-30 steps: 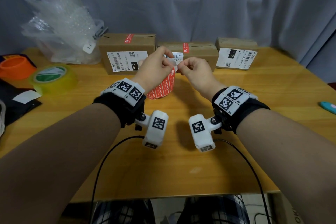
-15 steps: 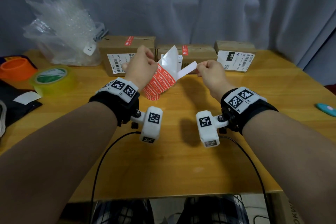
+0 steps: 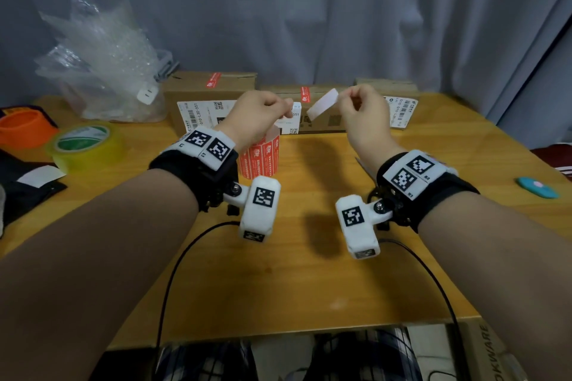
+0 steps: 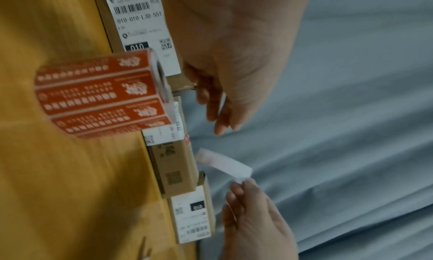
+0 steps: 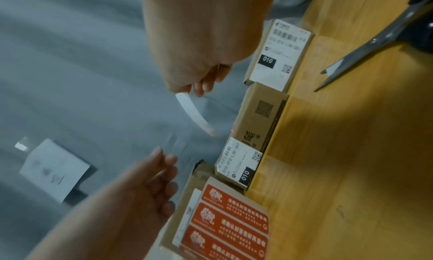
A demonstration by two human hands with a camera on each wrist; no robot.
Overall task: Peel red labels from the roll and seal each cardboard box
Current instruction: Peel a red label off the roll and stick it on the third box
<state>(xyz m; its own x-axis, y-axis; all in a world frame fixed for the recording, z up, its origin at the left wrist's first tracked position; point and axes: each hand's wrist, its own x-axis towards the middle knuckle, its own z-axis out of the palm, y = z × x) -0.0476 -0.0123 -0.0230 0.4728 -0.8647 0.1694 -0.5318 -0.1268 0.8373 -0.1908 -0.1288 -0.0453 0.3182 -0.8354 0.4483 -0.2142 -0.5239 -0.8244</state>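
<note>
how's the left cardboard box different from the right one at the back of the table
The left box carries a red label across its top seam; no red label shows on the right box. The left box stands taller; the right box is flatter. Both are brown cardboard with white shipping labels on their fronts.

label roll (image 3: pixel 262 155) before three boxes (image 3: pixel 210 93), tape (image 3: pixel 85 144) left

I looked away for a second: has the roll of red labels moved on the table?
Yes. The roll of red labels was tilted up in the left hand, overlapping the middle box; now it stands upright on the table, below that box's front.
</note>
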